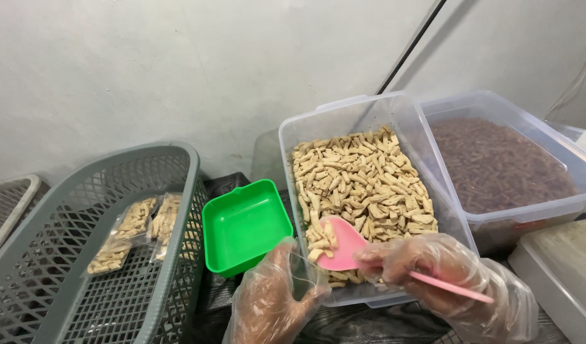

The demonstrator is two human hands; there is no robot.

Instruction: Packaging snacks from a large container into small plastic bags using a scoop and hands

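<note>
My right hand (446, 280), in a clear plastic glove, grips the handle of a pink scoop (344, 245) loaded with several beige snack sticks. The scoop hovers over the near left corner of a clear plastic bin (293, 137) full of beige snack sticks (363, 181). My left hand (270, 299), also gloved, holds a small clear plastic bag (302, 277) right beside the scoop's tip. A green square tray (245, 226) sits just left of the bin.
A grey mesh basket (89, 255) at the left holds two filled clear packets (137, 229). Right of the beige bin stands a second clear bin (528, 124) of dark brown sticks (497, 165). A white container (560, 267) is at the lower right. A pale wall lies behind.
</note>
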